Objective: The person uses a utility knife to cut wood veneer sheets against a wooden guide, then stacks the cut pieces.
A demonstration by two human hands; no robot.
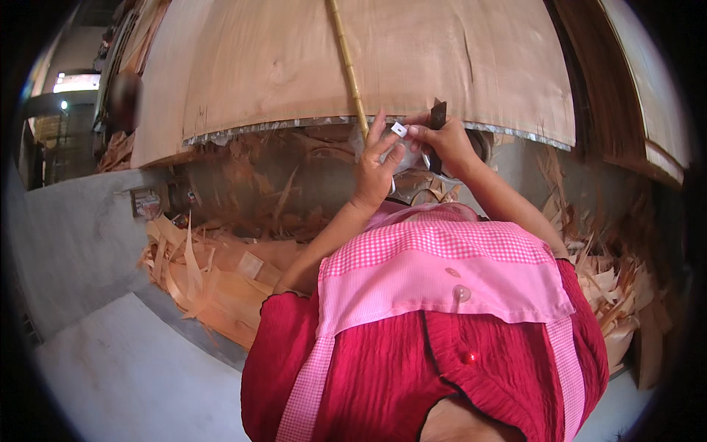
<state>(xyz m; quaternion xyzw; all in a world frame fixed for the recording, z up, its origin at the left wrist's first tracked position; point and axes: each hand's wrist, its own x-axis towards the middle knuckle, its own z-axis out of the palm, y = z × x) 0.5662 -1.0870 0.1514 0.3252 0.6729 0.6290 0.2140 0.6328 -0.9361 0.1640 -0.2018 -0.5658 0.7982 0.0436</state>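
Head view: work looks mid-way. A wide veneer sheet [353, 66] lies on the bench, its front edge [309, 124] just beyond the hands; scraps [213, 280] pile on the floor below. Left hand [375, 166] has fingers [387, 144] narrowed, pinching a small white tab [398, 130] together with the right. Right hand [445, 144] is closed around a dark tool [438, 114]. Whatever the tab is for appears not yet done.
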